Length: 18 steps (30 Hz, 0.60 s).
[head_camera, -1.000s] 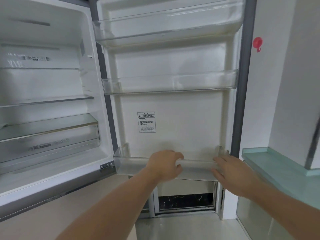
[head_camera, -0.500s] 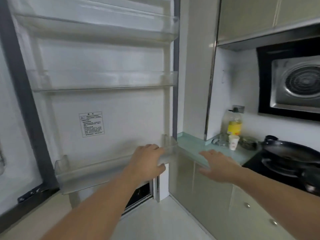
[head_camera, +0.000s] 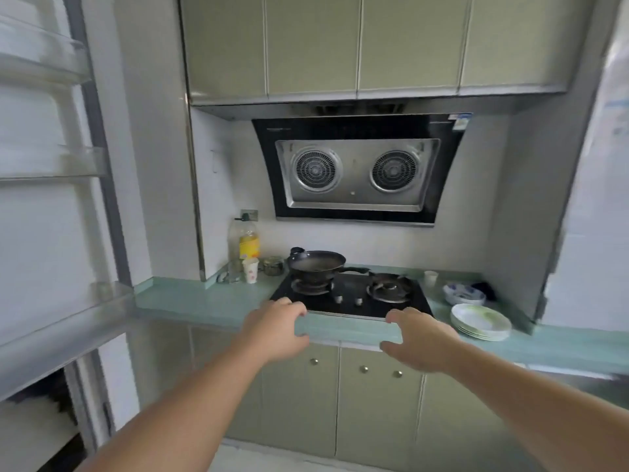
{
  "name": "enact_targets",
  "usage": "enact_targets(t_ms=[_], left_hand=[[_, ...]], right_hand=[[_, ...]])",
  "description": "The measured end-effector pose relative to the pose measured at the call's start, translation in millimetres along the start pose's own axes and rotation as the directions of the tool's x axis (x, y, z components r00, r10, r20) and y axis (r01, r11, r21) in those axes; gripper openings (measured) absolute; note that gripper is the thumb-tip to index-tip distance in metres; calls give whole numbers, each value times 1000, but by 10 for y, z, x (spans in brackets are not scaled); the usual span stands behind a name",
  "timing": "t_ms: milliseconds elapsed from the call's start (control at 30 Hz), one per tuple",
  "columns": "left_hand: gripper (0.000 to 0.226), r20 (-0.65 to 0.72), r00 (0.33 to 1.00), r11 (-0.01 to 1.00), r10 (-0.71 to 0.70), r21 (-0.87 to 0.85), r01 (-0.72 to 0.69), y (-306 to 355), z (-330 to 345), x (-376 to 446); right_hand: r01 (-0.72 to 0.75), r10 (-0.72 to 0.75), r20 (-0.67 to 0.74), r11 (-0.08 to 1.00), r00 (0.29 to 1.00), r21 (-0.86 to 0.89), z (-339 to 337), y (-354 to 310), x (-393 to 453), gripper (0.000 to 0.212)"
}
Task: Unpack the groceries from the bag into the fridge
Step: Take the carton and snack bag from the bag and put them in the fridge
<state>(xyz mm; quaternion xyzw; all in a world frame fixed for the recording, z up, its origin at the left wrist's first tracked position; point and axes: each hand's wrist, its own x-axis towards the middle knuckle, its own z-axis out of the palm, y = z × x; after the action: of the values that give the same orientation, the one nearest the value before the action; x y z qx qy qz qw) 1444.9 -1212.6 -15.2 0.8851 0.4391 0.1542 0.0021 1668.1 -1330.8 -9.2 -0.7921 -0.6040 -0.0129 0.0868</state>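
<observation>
The open fridge door point(head_camera: 44, 233) fills the left edge, with its clear door shelves bare. My left hand point(head_camera: 275, 330) hovers in front of the green counter edge, fingers curled and apart, holding nothing. My right hand point(head_camera: 420, 340) hangs beside it at the same height, fingers spread and holding nothing. Both hands are well to the right of the fridge door. No grocery bag and no groceries are in view.
A black gas hob point(head_camera: 352, 296) sits in the green counter point(head_camera: 204, 301) with a dark pan point(head_camera: 316, 262) on its left burner. An oil bottle point(head_camera: 246, 241) and paper cup point(head_camera: 250, 270) stand at the back left. Stacked plates point(head_camera: 480, 321) and a bowl point(head_camera: 464, 292) lie right. Cabinets point(head_camera: 340, 396) are below.
The view has swung right, from the fridge door to the hob and counter. Both hands left the bottom door shelf and now hover before the counter edge.
</observation>
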Motion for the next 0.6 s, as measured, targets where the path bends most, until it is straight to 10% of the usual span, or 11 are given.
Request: enact_targets(t_ms=[300, 600], left_hand=[[44, 189, 908, 927, 374, -73, -367, 2234, 346, -359], [48, 216, 650, 685, 728, -207, -698, 4210, 378, -889]], right_hand=[[-429, 429, 19, 901, 903, 60, -185, 1597, -2054, 55], [-737, 741, -73, 671, 667, 79, -593, 2340, -3846, 47]])
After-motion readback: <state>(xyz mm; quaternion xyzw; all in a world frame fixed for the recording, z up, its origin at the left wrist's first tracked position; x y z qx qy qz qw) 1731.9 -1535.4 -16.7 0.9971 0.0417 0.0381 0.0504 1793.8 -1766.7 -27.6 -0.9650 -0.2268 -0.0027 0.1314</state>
